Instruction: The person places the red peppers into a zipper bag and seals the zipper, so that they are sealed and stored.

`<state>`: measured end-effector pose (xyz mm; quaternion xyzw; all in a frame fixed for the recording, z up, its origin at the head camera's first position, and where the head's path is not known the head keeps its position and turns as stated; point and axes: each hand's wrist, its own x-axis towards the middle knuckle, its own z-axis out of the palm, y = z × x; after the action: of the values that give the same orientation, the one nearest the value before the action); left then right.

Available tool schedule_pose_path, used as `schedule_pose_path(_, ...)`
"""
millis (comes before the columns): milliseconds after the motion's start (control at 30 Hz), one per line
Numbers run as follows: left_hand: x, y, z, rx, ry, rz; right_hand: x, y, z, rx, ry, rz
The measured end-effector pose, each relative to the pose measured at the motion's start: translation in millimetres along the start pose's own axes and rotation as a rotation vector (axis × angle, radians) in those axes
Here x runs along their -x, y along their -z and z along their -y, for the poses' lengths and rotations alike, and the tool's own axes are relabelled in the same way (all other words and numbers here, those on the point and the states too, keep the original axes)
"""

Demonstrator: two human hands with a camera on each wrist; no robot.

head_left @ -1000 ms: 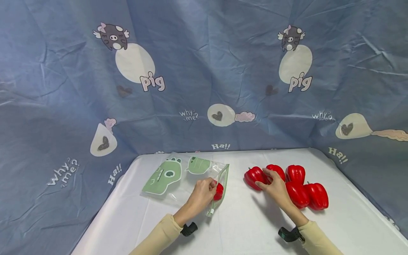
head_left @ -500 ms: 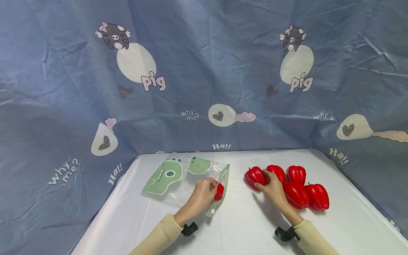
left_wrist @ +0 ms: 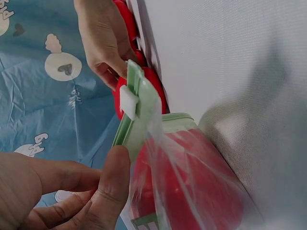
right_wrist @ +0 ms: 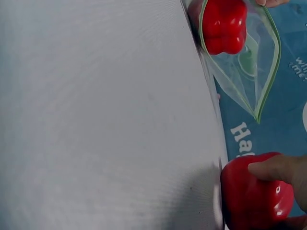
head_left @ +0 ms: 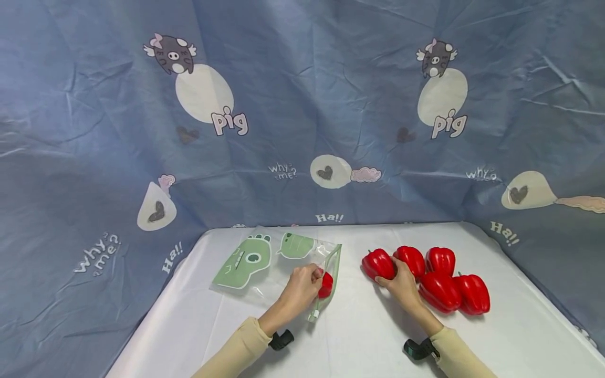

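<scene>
In the head view my left hand (head_left: 299,290) pinches the rim of a clear zip bag (head_left: 279,273) with green cartoon prints, lying on the table. Its green-edged mouth gapes to the right, and a red bell pepper (right_wrist: 224,26) sits inside by the opening. A white slider (left_wrist: 128,102) shows on the zip strip in the left wrist view. My right hand (head_left: 403,287) grips another red bell pepper (head_left: 377,264), thumb on the near side and fingers at its right; the right wrist view shows the thumb (right_wrist: 271,167) lying across its skin.
Several more red bell peppers (head_left: 439,290) lie grouped right of my right hand. The white-covered table (head_left: 350,336) ends at a blue printed cloth (head_left: 293,105) hanging behind it. Dark camera mounts (head_left: 281,340) are worn on both wrists.
My right hand has shifted slightly left and down, and its fingers have closed in around the leftmost bell pepper. My left hand has kept its pinch on the bag.
</scene>
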<state>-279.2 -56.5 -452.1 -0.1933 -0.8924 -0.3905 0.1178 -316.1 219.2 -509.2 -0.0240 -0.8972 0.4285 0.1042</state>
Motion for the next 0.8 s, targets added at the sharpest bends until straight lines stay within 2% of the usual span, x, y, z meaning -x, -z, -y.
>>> schedule_pose_path(333,-0.2,0.0,0.2,0.02,0.013,0.013,1.6,0.8,0.2,0.004,-0.001,-0.011)
schedule_pose_path(567,0.0,-1.6,1.5,-0.017,-0.012,-0.008,2.4,1.0,-0.7,0.001,0.026,-0.026)
schedule_pose_path(800,0.5,-0.7,0.8,-0.001,-0.005,-0.004,4.3,4.1,1.5,-0.006,0.059,-0.033)
